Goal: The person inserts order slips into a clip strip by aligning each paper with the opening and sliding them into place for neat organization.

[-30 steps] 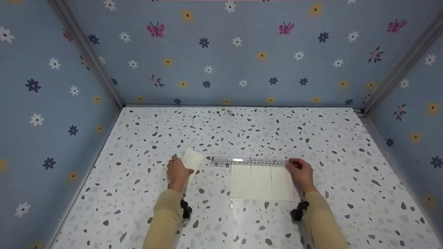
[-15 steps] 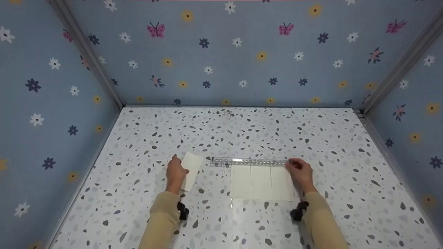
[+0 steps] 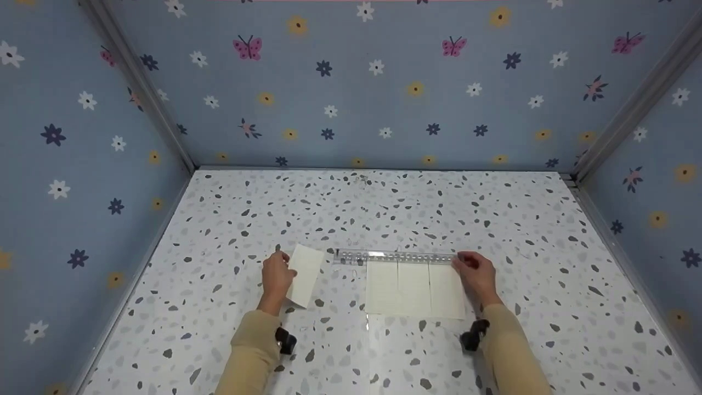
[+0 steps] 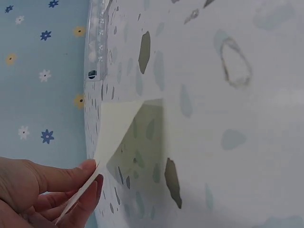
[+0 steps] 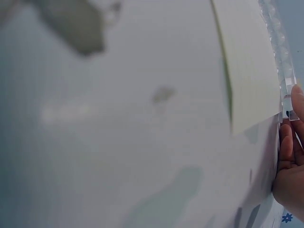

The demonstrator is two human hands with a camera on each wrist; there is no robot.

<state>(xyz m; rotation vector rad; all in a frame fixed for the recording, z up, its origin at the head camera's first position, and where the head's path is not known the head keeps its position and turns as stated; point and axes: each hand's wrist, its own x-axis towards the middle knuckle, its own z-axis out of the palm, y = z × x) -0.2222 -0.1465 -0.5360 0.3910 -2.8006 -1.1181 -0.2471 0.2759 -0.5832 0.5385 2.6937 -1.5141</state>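
Observation:
My left hand (image 3: pixel 277 278) pinches a small cream paper strip (image 3: pixel 306 274) by its left side. In the left wrist view the strip (image 4: pixel 116 126) stands tilted off the table, thumb on one face and fingers behind. To the right, a clear plastic ruler (image 3: pixel 395 257) lies along the top edge of several cream paper pieces (image 3: pixel 414 291), set side by side with narrow gaps. My right hand (image 3: pixel 478 276) holds the ruler's right end between thumb and fingers. In the right wrist view the thumb (image 5: pixel 297 102) is on that end, beside a paper corner (image 5: pixel 249 71).
The white speckled table (image 3: pixel 351 208) meets blue flowered panels (image 3: pixel 351 115) at the back and both sides. Grey metal strips (image 3: pixel 137 82) run along the panel corners. A black wrist camera (image 3: pixel 286 340) sits on the left wrist, another (image 3: pixel 474 336) on the right.
The left hand has drawn back slightly toward the lower left, its fingers now behind the strip. The strip has shifted down a little and tilted up. Right hand and ruler have stayed put.

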